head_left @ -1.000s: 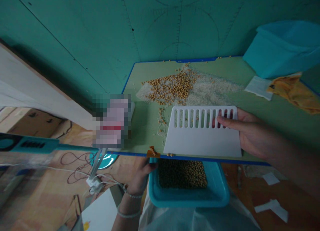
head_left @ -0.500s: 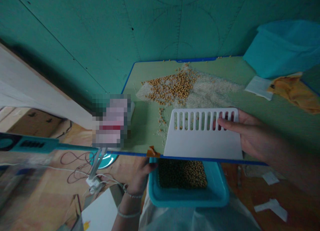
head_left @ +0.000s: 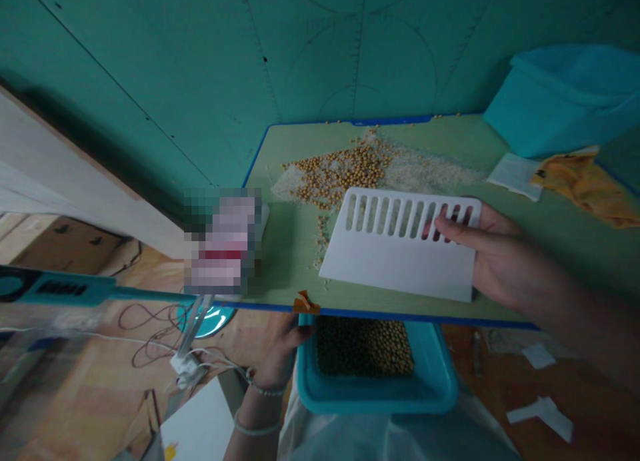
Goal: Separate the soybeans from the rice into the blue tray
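Observation:
My right hand point(head_left: 487, 258) grips the right end of a white slotted plastic scraper point(head_left: 395, 254), thumb on top, fingers behind the slots. The scraper stands tilted on the pale green mat point(head_left: 285, 248), a little back from the table's near edge. Behind it lies a pile of soybeans point(head_left: 345, 171) mixed with white rice point(head_left: 430, 174). My left hand point(head_left: 277, 358) holds the left rim of a blue tub point(head_left: 375, 394) under the table edge; the tub holds soybeans point(head_left: 365, 344).
A large teal bin point(head_left: 565, 94) stands at the back right, with a white paper point(head_left: 515, 174) and an orange cloth point(head_left: 585, 181) beside it. A blurred-out object point(head_left: 223, 241) sits at the mat's left edge. Cables and paper scraps lie on the floor below.
The scraper has lifted away from the table's near edge, moved back toward the pile and tilted, its left end swinging farther. The left hand and tub stay put.

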A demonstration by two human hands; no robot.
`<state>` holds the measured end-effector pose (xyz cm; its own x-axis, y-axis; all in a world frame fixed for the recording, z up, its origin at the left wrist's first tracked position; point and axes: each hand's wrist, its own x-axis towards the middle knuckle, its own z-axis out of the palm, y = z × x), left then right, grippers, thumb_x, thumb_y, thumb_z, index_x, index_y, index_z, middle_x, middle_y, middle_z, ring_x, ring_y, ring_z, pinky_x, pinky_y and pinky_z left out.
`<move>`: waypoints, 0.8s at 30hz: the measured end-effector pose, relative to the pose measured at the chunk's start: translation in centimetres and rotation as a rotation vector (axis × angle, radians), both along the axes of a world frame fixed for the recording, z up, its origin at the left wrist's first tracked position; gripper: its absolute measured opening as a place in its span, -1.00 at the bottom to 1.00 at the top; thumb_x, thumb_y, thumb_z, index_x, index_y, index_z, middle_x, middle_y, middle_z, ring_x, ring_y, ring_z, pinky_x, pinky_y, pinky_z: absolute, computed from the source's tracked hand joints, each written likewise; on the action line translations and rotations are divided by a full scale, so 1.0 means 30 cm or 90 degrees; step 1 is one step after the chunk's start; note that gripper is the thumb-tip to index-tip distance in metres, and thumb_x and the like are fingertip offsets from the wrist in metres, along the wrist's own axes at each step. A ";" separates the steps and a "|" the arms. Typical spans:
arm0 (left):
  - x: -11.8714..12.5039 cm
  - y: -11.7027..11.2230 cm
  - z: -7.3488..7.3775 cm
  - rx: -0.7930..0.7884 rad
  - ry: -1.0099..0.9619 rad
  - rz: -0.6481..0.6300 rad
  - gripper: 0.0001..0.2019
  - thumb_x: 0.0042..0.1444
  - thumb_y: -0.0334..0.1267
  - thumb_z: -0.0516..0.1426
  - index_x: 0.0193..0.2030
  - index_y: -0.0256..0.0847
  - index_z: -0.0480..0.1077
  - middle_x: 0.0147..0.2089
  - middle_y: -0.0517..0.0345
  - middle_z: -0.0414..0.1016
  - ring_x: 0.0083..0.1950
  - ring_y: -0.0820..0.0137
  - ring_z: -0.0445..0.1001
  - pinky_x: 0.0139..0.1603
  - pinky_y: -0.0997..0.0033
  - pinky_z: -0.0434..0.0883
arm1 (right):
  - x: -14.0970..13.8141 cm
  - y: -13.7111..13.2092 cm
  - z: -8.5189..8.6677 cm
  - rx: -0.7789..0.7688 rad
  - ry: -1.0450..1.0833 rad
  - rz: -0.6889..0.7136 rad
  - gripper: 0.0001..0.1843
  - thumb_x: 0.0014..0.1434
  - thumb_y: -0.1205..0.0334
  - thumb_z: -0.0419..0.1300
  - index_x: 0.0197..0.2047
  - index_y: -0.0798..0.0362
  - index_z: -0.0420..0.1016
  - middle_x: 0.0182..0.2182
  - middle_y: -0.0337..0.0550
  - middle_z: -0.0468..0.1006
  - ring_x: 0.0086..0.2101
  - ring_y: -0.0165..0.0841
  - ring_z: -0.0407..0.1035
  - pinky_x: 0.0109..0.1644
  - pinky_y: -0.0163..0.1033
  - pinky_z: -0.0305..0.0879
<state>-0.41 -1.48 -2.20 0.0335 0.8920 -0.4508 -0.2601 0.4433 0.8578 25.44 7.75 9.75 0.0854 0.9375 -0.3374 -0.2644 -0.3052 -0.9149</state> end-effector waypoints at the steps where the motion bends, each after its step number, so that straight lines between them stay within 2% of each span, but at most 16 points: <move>1: 0.000 -0.001 0.001 0.002 0.000 0.001 -0.59 -0.20 -0.20 0.26 -0.12 -0.01 0.64 0.02 0.26 0.69 0.32 -0.04 0.34 0.38 0.02 0.18 | -0.007 -0.005 -0.004 -0.002 0.001 0.018 -0.66 -0.22 0.20 0.49 -0.40 -0.04 0.44 -0.52 -0.38 0.55 -0.49 -0.42 0.42 -0.37 -0.30 0.36; 7: -0.009 -0.011 -0.027 -0.006 -0.058 -0.019 -0.59 -0.15 -0.22 0.26 -0.08 -0.02 0.63 0.07 0.25 0.67 0.34 -0.01 0.34 0.39 0.05 0.18 | -0.024 -0.010 -0.033 0.000 -0.025 0.042 -0.66 -0.17 0.16 0.49 -0.41 -0.09 0.40 -0.51 -0.39 0.52 -0.48 -0.38 0.41 -0.39 -0.27 0.36; 11: -0.016 -0.014 -0.044 -0.030 -0.047 -0.008 -0.61 -0.15 -0.18 0.28 -0.10 -0.03 0.63 0.09 0.23 0.66 0.36 -0.02 0.30 0.42 0.06 0.11 | -0.025 0.007 -0.031 0.021 -0.023 0.008 -0.71 -0.09 0.21 0.46 -0.40 -0.12 0.39 -0.48 -0.41 0.50 -0.45 -0.40 0.40 -0.36 -0.29 0.37; 17: -0.025 -0.016 -0.052 -0.027 -0.047 0.007 -0.65 -0.23 -0.22 0.29 -0.19 -0.03 0.65 -0.02 0.22 0.71 0.32 -0.07 0.35 0.37 0.02 0.21 | -0.004 0.047 -0.027 0.028 -0.051 -0.078 -0.74 -0.06 0.30 0.40 -0.37 -0.13 0.40 -0.45 -0.40 0.52 -0.45 -0.36 0.40 -0.38 -0.24 0.37; 20: -0.024 -0.018 -0.052 -0.038 -0.052 0.006 -0.63 -0.20 -0.21 0.27 -0.15 -0.06 0.63 0.01 0.21 0.69 0.33 -0.06 0.33 0.39 -0.01 0.16 | 0.000 0.068 -0.011 0.047 -0.039 -0.083 -0.79 0.02 0.35 0.33 -0.31 -0.11 0.45 -0.41 -0.38 0.57 -0.42 -0.35 0.43 -0.31 -0.21 0.40; 24: -0.017 -0.016 -0.046 -0.055 -0.062 0.009 -0.63 -0.21 -0.21 0.26 -0.16 -0.05 0.63 -0.02 0.21 0.70 0.33 -0.07 0.34 0.38 -0.03 0.17 | -0.018 0.111 0.027 0.106 -0.022 -0.087 -0.82 0.10 0.44 0.26 -0.34 -0.07 0.45 -0.40 -0.38 0.59 -0.34 -0.36 0.47 -0.12 -0.17 0.42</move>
<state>-0.93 -1.96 -3.56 0.0690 0.8504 -0.5216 -0.3466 0.5107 0.7868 24.91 11.08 10.55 0.2244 0.9590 -0.1730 -0.2611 -0.1119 -0.9588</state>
